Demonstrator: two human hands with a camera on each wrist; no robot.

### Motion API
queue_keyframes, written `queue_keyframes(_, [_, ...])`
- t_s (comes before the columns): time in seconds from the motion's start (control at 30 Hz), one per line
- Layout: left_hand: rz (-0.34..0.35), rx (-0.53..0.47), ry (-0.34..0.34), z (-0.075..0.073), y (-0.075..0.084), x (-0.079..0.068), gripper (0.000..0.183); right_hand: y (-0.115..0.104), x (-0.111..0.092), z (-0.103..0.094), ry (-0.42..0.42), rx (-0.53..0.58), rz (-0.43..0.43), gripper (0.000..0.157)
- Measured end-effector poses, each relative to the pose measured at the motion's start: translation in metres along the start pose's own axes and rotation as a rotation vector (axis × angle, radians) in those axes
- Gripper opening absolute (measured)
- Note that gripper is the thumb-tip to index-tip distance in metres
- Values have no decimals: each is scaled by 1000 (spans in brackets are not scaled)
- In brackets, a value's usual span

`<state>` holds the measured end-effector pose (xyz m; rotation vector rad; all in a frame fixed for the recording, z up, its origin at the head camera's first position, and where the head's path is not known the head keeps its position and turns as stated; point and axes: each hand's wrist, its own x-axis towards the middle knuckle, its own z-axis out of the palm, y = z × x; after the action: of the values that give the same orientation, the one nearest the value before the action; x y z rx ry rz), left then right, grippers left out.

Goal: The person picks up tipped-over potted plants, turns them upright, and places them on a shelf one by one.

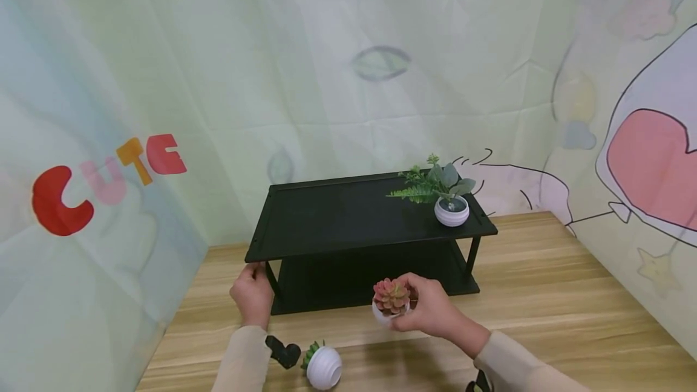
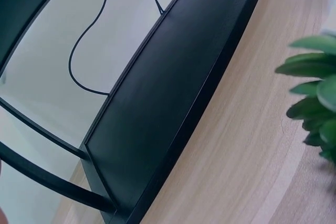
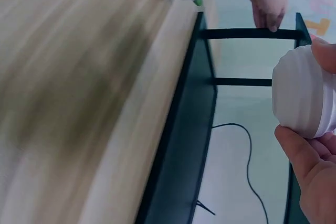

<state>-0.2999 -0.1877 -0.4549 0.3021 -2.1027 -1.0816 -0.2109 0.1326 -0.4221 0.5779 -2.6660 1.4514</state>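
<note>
My right hand (image 1: pixel 432 307) pinches a small round white pot holding a pink-red artificial succulent (image 1: pixel 391 296), lifted in front of the black two-tier shelf (image 1: pixel 337 210). In the right wrist view the white pot (image 3: pixel 298 93) sits between thumb and fingers, tilted on its side. At the shelf's left end, just below the top board, my left hand (image 1: pixel 254 296) grips the front upright; its fingertips show against that post in the right wrist view. Another white pot with a green succulent (image 1: pixel 323 366) lies tipped over on the table, near the left sleeve.
A white pot with leafy green foliage (image 1: pixel 451 211) stands on the right end of the shelf's top board. Behind the shelf hangs a printed cloth (image 1: pixel 327 107), with a thin black cable (image 2: pixel 71 61) in front of it. The wooden table (image 1: pixel 555 295) extends to the right.
</note>
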Motion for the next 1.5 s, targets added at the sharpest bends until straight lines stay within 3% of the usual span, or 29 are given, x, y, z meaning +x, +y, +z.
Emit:
queue_keyframes(1.1, [-10,-2,5,0,2,1,21,-40,39,-41,-9,-44,61,52])
queue_keyframes(1.5, [-25,7,-27,-1,-1,0,22,-45,50,-49,8,-61,48,50])
